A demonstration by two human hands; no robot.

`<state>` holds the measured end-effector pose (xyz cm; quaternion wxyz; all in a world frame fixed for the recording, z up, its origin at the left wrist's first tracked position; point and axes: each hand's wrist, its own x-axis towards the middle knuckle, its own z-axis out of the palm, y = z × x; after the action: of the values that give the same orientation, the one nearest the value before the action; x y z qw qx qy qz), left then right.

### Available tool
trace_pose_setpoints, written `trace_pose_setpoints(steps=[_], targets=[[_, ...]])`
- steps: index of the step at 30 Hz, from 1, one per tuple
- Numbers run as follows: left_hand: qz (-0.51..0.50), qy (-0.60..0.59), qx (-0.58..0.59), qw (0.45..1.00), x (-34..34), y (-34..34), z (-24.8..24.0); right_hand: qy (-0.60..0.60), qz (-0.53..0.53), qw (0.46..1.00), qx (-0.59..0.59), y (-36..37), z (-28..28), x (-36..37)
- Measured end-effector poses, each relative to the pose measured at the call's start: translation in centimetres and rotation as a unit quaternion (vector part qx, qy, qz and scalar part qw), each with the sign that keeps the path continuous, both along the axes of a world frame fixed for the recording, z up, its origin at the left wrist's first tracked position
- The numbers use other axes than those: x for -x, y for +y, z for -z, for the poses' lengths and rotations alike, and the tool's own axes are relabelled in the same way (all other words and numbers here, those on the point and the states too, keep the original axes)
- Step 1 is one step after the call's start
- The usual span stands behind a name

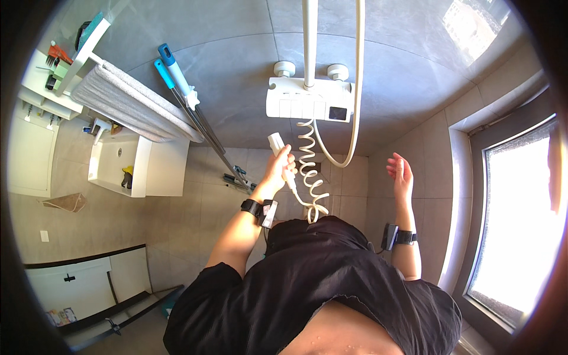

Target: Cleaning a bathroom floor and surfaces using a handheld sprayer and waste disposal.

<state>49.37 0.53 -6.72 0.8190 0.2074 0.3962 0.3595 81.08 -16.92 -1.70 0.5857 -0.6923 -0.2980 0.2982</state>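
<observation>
My left hand [280,167] is closed around the handle of a white handheld sprayer [276,142], whose squared head points up and away from me. From the handle's lower end a white coiled hose [307,154] loops down and rises to a white shower mixer unit [296,106] on the wall ahead. This unit has a small dark display, two round wall fittings and a white pipe [309,41] above. My right hand [402,171] is raised to the right, fingers loosely bent, with nothing in it and touching nothing.
A smooth white hose [357,106] hangs in a loop beside the mixer. Long-handled poles [201,121] lean left of it, near a grey towel [130,97] on a rail. Farther left is a white basin [112,168]; a bright framed window [520,219] lies to the right.
</observation>
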Motion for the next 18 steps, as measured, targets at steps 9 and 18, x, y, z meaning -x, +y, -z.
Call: trace_pose_setpoints(steps=[9, 18], targets=[[0.026, -0.048, 0.054, 0.997, 2.4, -0.6, 1.3, -0.392, -0.313, 0.865, -0.002, 8.9, -6.1, 12.1], [0.066, -0.070, 0.072, 0.993, 3.9, -1.2, 0.3, -0.606, -0.294, 0.736, 0.066, 14.8, -2.5, 16.9]])
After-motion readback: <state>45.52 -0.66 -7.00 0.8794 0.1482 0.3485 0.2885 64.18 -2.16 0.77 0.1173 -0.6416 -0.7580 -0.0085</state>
